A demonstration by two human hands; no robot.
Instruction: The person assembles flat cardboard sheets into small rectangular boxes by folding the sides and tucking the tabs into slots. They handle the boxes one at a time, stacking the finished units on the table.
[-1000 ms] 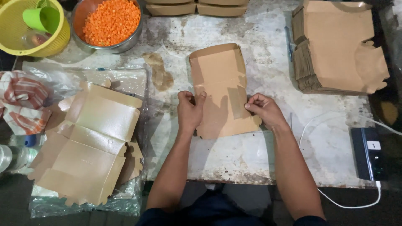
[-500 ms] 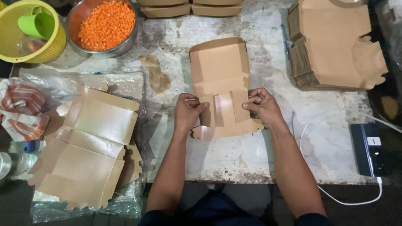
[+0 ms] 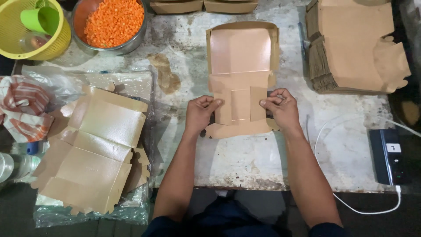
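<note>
The brown paperboard box blank (image 3: 240, 79) is lying flat on the stained counter (image 3: 245, 162), directly in front of the person. Both hands are pinching it: the left hand (image 3: 199, 113) is gripping the left side flap, the right hand (image 3: 280, 107) the right one, both flaps folded inward over the near panel. It is looking light, thin and stiff along its creases, probably smooth-coated inside, though the glare is making that uncertain. It is best taken at the scored flaps, since pressing elsewhere is likely to be denting it
</note>
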